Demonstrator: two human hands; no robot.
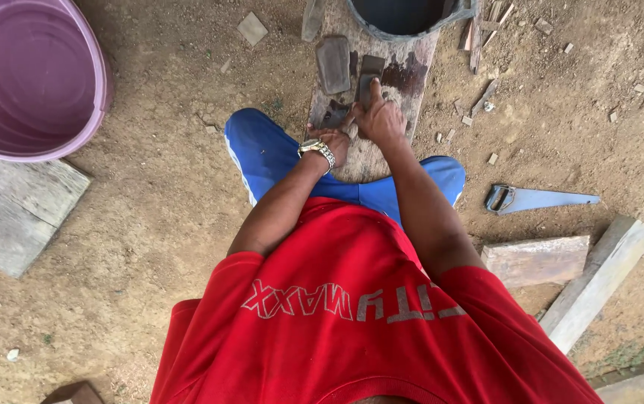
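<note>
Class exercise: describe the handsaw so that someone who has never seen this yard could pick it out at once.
Start from the wooden plank that runs between the person's knees, then look out past the right hand to the bare dirt. The handsaw lies flat there, just above two pale timber offcuts. It alone is metal: a tapering grey blade with a dark looped handle.

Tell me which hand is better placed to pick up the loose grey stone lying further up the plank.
Right, probably. The right hand already reaches up the plank, its fingers on a dark flat piece just beside the grey stone. The left hand sits lower, near the knees, holding another dark piece.
</note>
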